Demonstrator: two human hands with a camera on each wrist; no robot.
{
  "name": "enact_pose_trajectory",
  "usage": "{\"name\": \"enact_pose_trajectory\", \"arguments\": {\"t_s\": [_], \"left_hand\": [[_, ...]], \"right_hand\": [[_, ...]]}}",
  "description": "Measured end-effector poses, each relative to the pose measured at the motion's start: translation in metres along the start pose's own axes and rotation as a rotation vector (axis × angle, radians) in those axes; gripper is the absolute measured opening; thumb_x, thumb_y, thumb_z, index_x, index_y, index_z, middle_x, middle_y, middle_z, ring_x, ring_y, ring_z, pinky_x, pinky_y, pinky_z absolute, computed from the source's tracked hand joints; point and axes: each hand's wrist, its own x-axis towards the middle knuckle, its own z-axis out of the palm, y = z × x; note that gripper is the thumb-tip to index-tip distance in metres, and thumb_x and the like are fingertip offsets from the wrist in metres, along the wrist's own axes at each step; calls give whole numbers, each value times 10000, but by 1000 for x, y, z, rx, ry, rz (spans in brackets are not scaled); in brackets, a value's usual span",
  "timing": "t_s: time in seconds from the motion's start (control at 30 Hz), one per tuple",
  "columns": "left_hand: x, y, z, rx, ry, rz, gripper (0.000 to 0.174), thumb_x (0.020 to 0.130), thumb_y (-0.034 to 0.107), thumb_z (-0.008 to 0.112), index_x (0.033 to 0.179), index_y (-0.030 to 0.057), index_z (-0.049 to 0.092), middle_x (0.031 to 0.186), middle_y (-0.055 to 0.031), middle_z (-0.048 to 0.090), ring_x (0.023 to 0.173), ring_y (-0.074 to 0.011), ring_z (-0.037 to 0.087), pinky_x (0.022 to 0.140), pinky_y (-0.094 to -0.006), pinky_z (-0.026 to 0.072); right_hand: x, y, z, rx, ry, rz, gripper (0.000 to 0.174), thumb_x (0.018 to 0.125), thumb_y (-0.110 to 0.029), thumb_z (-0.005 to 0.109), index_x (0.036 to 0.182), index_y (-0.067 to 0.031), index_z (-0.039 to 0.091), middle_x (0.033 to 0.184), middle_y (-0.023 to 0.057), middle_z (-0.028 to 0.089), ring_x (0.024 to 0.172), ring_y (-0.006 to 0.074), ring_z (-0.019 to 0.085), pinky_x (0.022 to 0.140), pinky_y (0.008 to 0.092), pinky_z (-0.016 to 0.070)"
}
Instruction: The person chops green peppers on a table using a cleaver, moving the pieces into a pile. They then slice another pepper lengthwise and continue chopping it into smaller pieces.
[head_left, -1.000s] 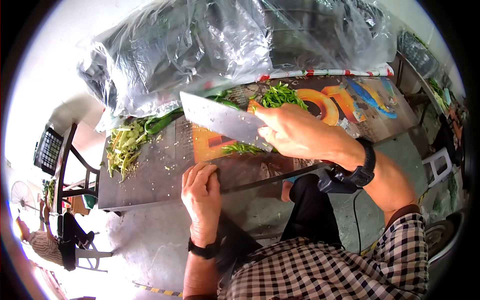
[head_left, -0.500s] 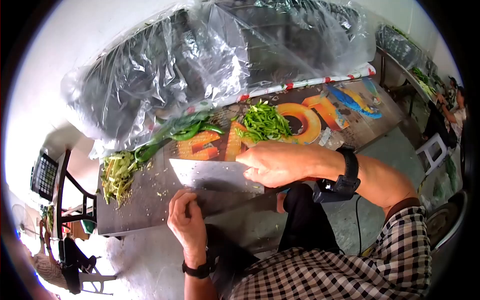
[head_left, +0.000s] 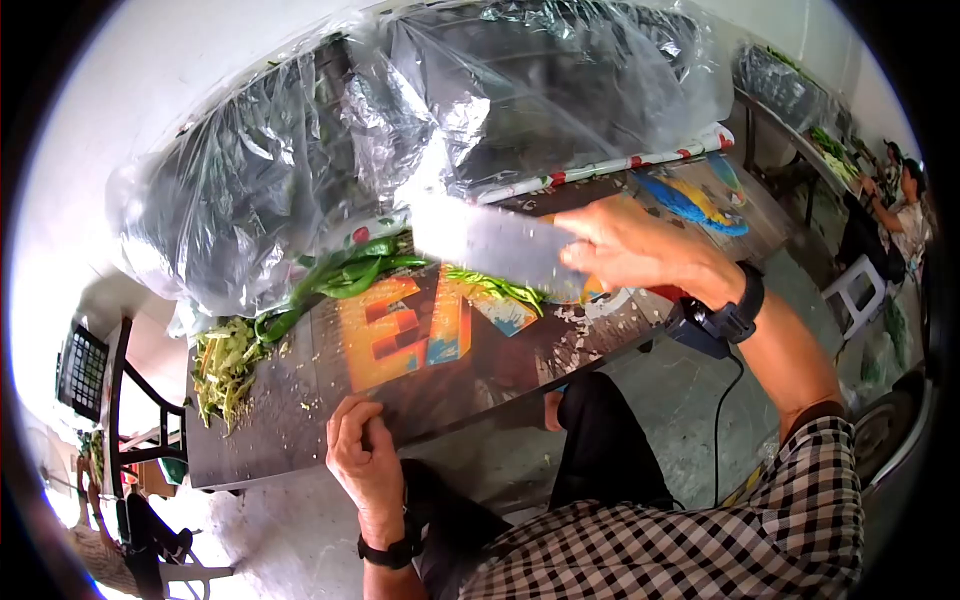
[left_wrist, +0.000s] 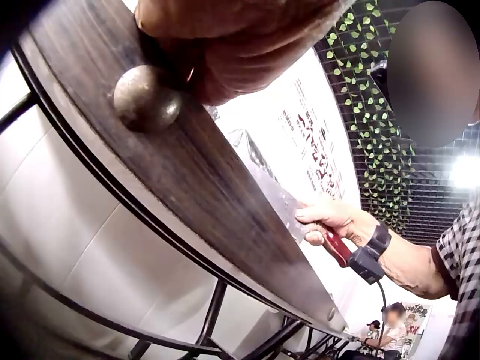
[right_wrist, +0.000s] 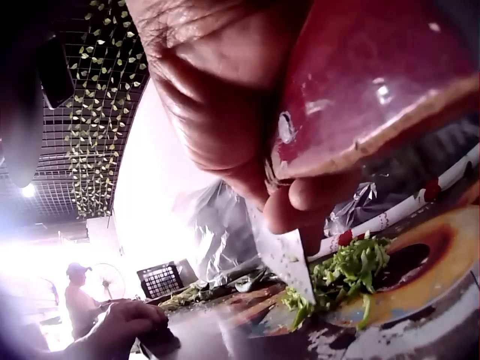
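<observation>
My right hand (head_left: pixel 640 245) grips a cleaver by its red handle (right_wrist: pixel 375 82). The broad steel blade (head_left: pixel 495 240) crosses in front of the heap of cut green pepper strips, hiding most of it in the head view. Some strips (head_left: pixel 500 288) show along the near side of the blade. From the right wrist, the blade's corner appears right beside the chopped green heap (right_wrist: pixel 349 274). My left hand (head_left: pixel 358 455) rests at the table's near edge with loosely curled fingers, holding nothing. Whole long green peppers (head_left: pixel 360 275) lie left of the cleaver, by the plastic.
Pale green trimmings (head_left: pixel 225 370) are piled on the table's left end. Clear plastic sheeting (head_left: pixel 300 160) covers a bulky dark thing along the back. The dark table (head_left: pixel 290 420) has printed orange letters. Other people sit at the far left and right, near a white stool (head_left: pixel 855 295).
The cleaver first came toward the near edge, baring the strip heap, then went back over it, where strips now lie along its near side. My left hand stays at the table edge.
</observation>
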Motion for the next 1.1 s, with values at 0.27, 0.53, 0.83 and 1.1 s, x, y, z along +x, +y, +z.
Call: {"name": "enact_pose_trajectory", "arguments": {"t_s": [0.27,0.53,0.83,1.1], "left_hand": [[0,2,-1,26,-14,23,177,773,-100,579,878,24,650,976,-98,682,886,-277,645,786,-354,517],[0,3,0,45,-20,20,169,777,-91,573,875,21,652,981,-102,683,890,-280,644,785,-357,520],[19,-5,2,58,-98,39,162,770,-85,578,869,17,657,917,-109,691,844,-271,649,748,-359,512],[15,-8,7,16,-76,-67,151,779,-70,585,868,16,672,933,-96,692,844,-253,634,756,-340,499]], "right_hand": [[-6,6,10,-47,-153,-115,192,909,-162,561,877,26,582,750,214,590,736,364,610,690,461,450],[-13,31,-8,186,141,-17,187,893,-146,536,905,32,592,667,140,629,568,206,657,544,360,501],[-27,24,7,179,-132,-24,151,888,-121,514,865,18,569,621,82,558,550,171,587,523,364,444],[-20,40,0,355,135,98,245,945,-189,501,944,39,592,640,96,629,533,143,594,478,310,446]]}}
